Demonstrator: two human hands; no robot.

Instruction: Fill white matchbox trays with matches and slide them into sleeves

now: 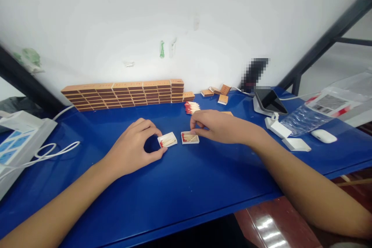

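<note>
Two small white matchbox trays lie on the blue table (pixel 180 186), both with red-tipped matches inside. My left hand (pixel 133 147) pinches the left tray (pixel 167 140) between thumb and fingers at its left edge. My right hand (pixel 221 126) rests over the right tray (pixel 190 137), fingers curled and pinched on matches at its top edge. A loose pile of red-tipped matches (pixel 192 107) lies just behind my right hand.
A long stack of brown matchboxes (pixel 124 93) lines the wall. Loose matchbox sleeves (pixel 216 93) lie at the back right. A phone on a stand (pixel 269 101), white plastic parts (pixel 287 135), a white mouse (pixel 323 135) and plastic bags sit right; a white device with cables (pixel 20 139) sits left.
</note>
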